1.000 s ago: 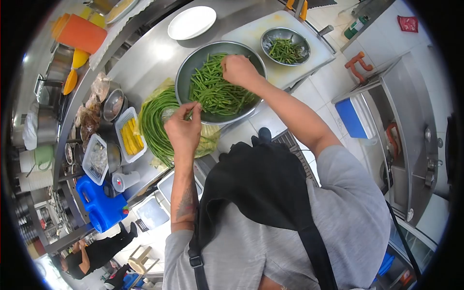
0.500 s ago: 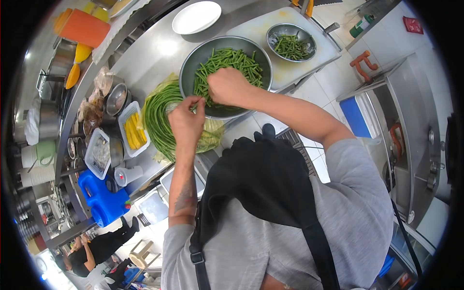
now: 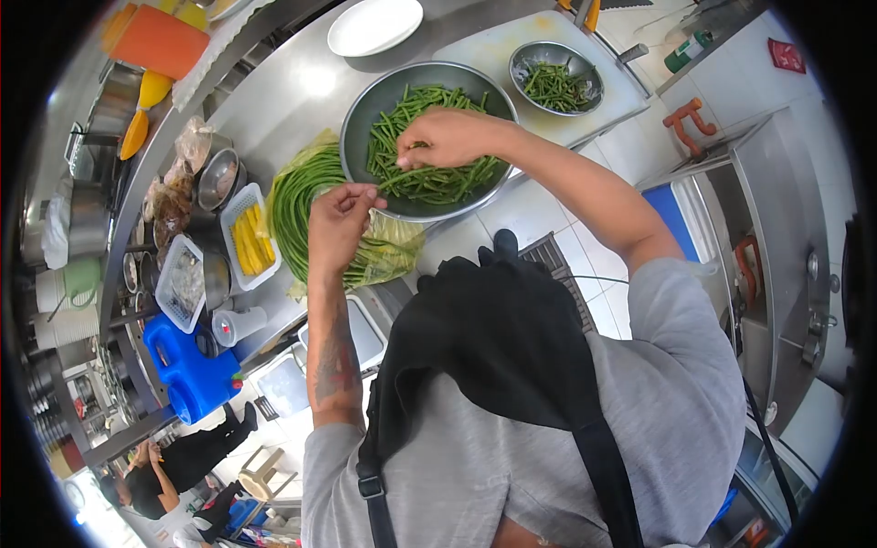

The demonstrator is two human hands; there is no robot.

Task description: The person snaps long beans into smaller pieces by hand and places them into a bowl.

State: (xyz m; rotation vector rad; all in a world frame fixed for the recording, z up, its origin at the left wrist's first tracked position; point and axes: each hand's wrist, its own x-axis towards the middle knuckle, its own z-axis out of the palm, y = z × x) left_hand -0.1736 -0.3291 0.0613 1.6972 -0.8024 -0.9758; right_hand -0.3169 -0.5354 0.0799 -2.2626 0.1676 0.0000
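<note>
A large metal bowl (image 3: 363, 110) holds many cut green bean pieces (image 3: 438, 183). Over them my right hand (image 3: 448, 137) is closed, fingertips together; whatever it may hold is too small to make out. At the bowl's near left rim, my left hand (image 3: 343, 219) pinches a bean end between thumb and fingertips. Long uncut green beans (image 3: 294, 205) lie coiled left of the bowl, partly on yellowish plastic (image 3: 388, 256). A smaller metal bowl (image 3: 592, 96) with dark bean bits sits on the white cutting board (image 3: 484, 50).
A white plate (image 3: 375, 26) is behind the large bowl. On the left stand a white basket of yellow strips (image 3: 248, 242), a basket with translucent contents (image 3: 183, 285), a lidded cup (image 3: 239, 324) and a blue jug (image 3: 192, 370). Another person (image 3: 178, 461) is at lower left.
My right hand moved from the bowl's far side down toward my left hand, then lifted slightly with its fingers over the beans. My left hand stays near the rim.
</note>
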